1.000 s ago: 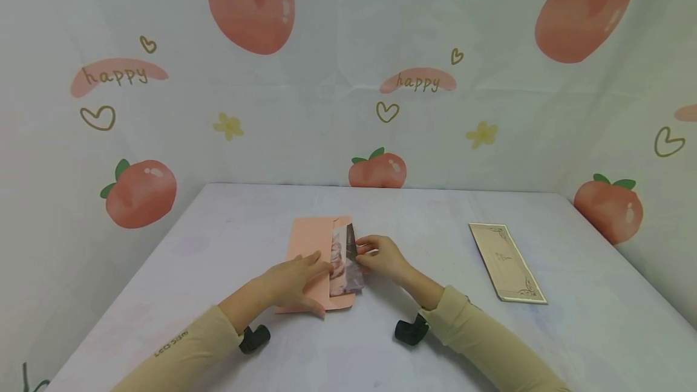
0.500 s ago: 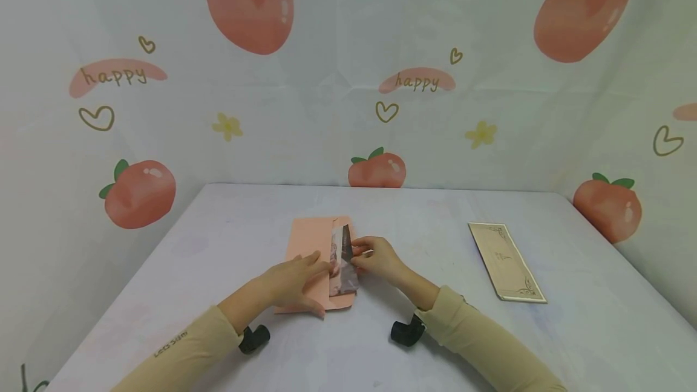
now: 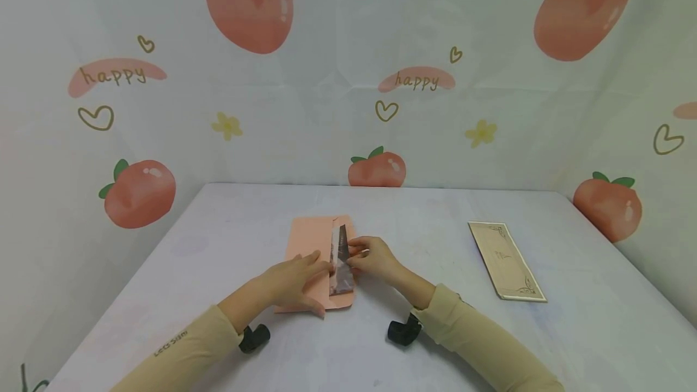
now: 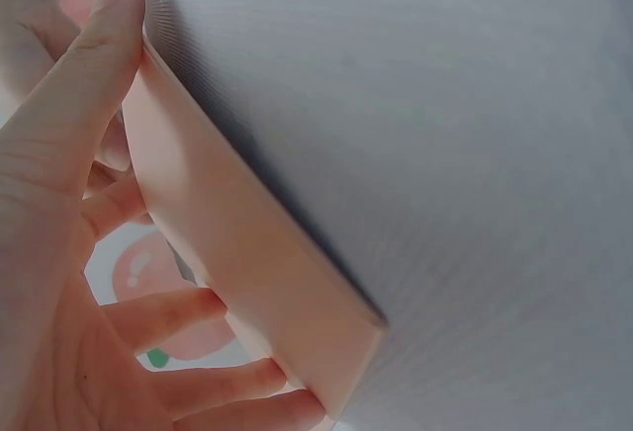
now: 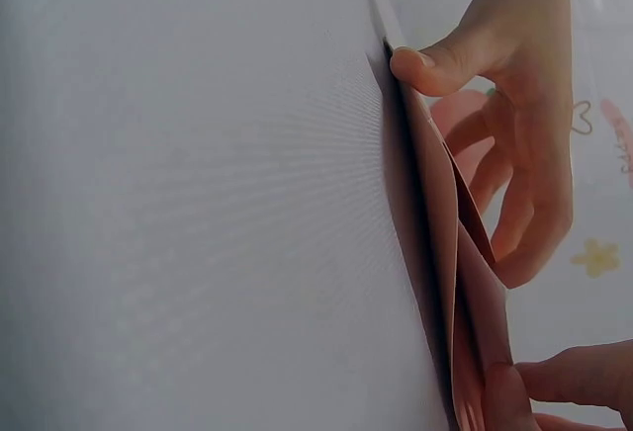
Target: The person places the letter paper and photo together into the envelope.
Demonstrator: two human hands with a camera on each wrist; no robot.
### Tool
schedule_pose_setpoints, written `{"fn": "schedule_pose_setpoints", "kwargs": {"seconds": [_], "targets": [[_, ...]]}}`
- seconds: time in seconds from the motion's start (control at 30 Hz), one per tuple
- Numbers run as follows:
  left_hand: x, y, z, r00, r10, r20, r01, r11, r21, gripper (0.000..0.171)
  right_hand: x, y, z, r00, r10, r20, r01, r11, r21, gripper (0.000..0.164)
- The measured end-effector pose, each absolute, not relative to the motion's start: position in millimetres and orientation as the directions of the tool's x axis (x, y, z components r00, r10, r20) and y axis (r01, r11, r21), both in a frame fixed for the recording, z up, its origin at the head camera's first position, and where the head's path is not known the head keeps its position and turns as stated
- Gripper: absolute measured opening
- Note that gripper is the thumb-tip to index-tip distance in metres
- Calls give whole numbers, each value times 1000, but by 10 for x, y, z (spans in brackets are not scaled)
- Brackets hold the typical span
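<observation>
A pink envelope (image 3: 309,236) lies on the table with its opening to the right. Partly inside it is a printed picture card (image 3: 342,276), its dark strip showing at the mouth. My left hand (image 3: 294,282) rests spread over the envelope, thumb at the near edge; the left wrist view shows straight fingers on the pink paper (image 4: 247,243). With thumb and fingers, my right hand (image 3: 378,260) pinches the card's outer edge. In the right wrist view the envelope's mouth gapes around the card (image 5: 485,293). The card's inserted part is hidden.
A beige card with ornate corners (image 3: 506,262) lies to the right on the white table (image 3: 435,356). A dark wrist camera (image 3: 404,331) sits under the right wrist, another (image 3: 254,339) under the left. A fruit-patterned curtain (image 3: 327,29) hangs behind.
My right hand has moved left, sliding the picture card deeper into the envelope, so less of it shows. My left hand stays in place on the envelope.
</observation>
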State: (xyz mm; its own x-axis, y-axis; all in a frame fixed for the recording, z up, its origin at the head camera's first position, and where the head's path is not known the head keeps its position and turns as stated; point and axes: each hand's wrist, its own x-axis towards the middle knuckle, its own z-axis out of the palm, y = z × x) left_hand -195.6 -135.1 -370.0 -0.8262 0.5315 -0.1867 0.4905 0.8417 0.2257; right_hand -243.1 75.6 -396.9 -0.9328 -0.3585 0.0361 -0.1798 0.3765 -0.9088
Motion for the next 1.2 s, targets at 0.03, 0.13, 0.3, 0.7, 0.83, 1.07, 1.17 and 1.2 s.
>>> {"fn": "schedule_pose_setpoints", "kwargs": {"seconds": [0.03,0.13,0.3,0.7,0.83,1.07,1.17,1.2], "targets": [[-1958,-1351,-3700,-827,530,-188,488,843,227,84,-2433,754,-3971,-932,-360,36,-182,380,-907,41],[-1963,-1353,-3705,-826,532,-187,490,842,227,83,-2440,742,-3978,-932,-361,34,-182,384,-905,42],[-1963,-1356,-3702,-826,531,-188,485,841,241,82,-2435,709,-3983,-931,-363,28,-177,383,-907,43],[-1961,-1360,-3691,-820,543,-180,492,830,264,78,-2421,662,-3968,-927,-375,3,-164,400,-902,42],[-1957,-1360,-3688,-817,549,-177,499,826,262,79,-2416,644,-3969,-930,-368,-14,-141,390,-910,42],[-1959,-1357,-3691,-809,563,-168,515,818,257,79,-2397,608,-3961,-925,-378,-34,-118,373,-920,43],[-1959,-1356,-3693,-814,556,-169,508,822,258,79,-2399,595,-3965,-923,-382,-46,-105,365,-925,43],[-1959,-1356,-3693,-814,555,-169,507,822,258,79,-2399,592,-3965,-923,-383,-49,-101,362,-927,43]]}}
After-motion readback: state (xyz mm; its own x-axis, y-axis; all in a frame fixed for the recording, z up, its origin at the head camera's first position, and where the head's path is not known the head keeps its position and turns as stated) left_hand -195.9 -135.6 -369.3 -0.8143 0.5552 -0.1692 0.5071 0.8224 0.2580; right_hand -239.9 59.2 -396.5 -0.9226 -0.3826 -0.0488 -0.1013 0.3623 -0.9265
